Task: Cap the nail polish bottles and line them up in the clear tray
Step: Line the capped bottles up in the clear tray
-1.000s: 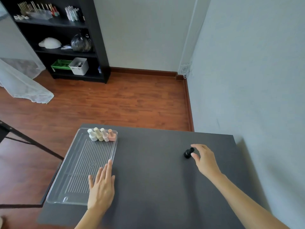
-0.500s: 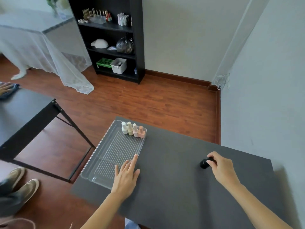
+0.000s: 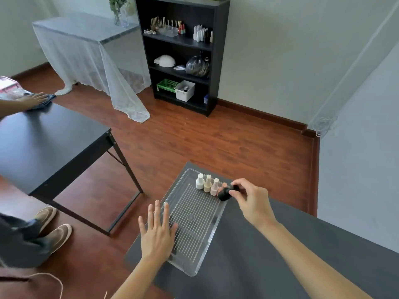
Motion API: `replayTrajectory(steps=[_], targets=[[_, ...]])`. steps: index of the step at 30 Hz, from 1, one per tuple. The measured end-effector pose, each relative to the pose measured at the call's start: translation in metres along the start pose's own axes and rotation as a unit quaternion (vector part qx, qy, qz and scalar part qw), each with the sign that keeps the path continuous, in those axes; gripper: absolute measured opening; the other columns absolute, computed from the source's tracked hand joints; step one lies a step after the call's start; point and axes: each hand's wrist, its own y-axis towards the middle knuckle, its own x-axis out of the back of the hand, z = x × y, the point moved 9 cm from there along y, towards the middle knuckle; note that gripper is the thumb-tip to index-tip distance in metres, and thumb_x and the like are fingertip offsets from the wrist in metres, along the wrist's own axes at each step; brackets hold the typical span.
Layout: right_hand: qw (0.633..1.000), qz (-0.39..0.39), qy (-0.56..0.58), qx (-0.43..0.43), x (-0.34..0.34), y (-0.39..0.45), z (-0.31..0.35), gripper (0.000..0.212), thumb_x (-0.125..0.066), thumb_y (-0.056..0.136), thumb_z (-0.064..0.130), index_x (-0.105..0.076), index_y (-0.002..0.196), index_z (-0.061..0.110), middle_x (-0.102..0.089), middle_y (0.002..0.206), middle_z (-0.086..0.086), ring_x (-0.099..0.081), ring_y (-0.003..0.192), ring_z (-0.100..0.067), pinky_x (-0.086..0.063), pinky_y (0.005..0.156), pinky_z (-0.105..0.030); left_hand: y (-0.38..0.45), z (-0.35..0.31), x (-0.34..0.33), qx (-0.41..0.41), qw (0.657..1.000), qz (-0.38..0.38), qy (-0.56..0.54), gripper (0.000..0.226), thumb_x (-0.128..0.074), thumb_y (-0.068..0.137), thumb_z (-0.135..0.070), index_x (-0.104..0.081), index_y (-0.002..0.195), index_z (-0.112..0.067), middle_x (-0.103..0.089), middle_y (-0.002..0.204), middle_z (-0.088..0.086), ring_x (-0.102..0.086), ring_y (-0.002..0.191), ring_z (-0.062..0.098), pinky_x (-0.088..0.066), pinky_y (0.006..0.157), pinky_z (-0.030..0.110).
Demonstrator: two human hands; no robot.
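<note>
While the right hand pinches a black nail polish bottle between thumb and fingertips, it holds the bottle tilted in the air over the far right corner of the clear tray. The bottle's long axis runs diagonally, with the wider body pointing down and to the left toward the tray and the narrower cap end pointing up and to the right into the fingers. It hangs just in front of a row of pale bottles standing upright along the tray's far edge: a white bottle, a cream bottle, a pale pink bottle and a peach one mostly hidden behind the black bottle. The left hand is flat, fingers spread wide and holding nothing, over the tray's near left edge. The tray lies on a dark grey table, its long side running away from the person.
</note>
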Motion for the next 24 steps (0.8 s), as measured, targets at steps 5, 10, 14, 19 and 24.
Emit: replayTrajectory(steps=[5, 10, 14, 19, 24], targets=[[0.999, 0.027, 0.019, 0.017, -0.049, 0.048, 0.031, 0.008, -0.073, 0.085, 0.011, -0.072, 0.094, 0.012, -0.070, 0.074, 0.003, -0.062, 0.067, 0.011, -0.042, 0.062, -0.002, -0.003, -0.002, -0.002, -0.021, 0.999, 0.017, -0.032, 0.084, -0.001, 0.102, -0.055, -0.053, 0.144, -0.003, -0.053, 0.149, 0.019, -0.063, 0.124, 0.039, -0.054, 0.094, 0.054], [0.995, 0.102, -0.010, 0.009, -0.106, 0.084, 0.037, 0.013, -0.070, 0.087, 0.012, -0.071, 0.100, 0.009, -0.069, 0.082, -0.001, -0.060, 0.064, -0.009, -0.042, 0.065, -0.014, -0.004, 0.000, 0.000, -0.030, 0.999, 0.020, -0.030, 0.082, -0.004, 0.103, -0.054, -0.054, 0.142, -0.001, -0.057, 0.145, 0.020, -0.068, 0.112, 0.036, -0.059, 0.082, 0.047], [0.986, 0.157, -0.056, -0.008, -0.141, 0.103, 0.029, 0.015, -0.067, 0.088, 0.014, -0.071, 0.102, 0.010, -0.072, 0.087, -0.009, -0.063, 0.076, -0.023, -0.041, 0.066, -0.020, -0.003, -0.001, 0.000, -0.034, 0.998, 0.035, -0.030, 0.072, -0.025, 0.100, -0.052, -0.055, 0.142, -0.003, -0.058, 0.144, 0.019, -0.070, 0.105, 0.033, -0.059, 0.077, 0.045], [0.974, 0.173, -0.143, -0.005, -0.161, 0.115, 0.016, 0.022, -0.066, 0.090, 0.023, -0.071, 0.110, 0.017, -0.067, 0.103, -0.017, -0.059, 0.098, -0.030, -0.046, 0.086, -0.036, -0.003, 0.000, 0.000, -0.037, 0.998, 0.051, -0.030, 0.069, -0.034, 0.094, -0.049, -0.056, 0.141, -0.004, -0.059, 0.143, 0.018, -0.070, 0.098, 0.032, -0.059, 0.072, 0.043], [0.963, 0.149, -0.221, 0.029, -0.166, 0.119, 0.011, 0.026, -0.067, 0.089, 0.030, -0.071, 0.113, 0.021, -0.069, 0.099, -0.016, -0.059, 0.102, -0.028, -0.040, 0.089, -0.035, -0.003, -0.001, 0.004, -0.036, 0.998, 0.038, -0.036, 0.069, -0.035, 0.094, -0.049, -0.056, 0.142, -0.005, -0.059, 0.143, 0.018, -0.070, 0.097, 0.031, -0.059, 0.070, 0.042]])
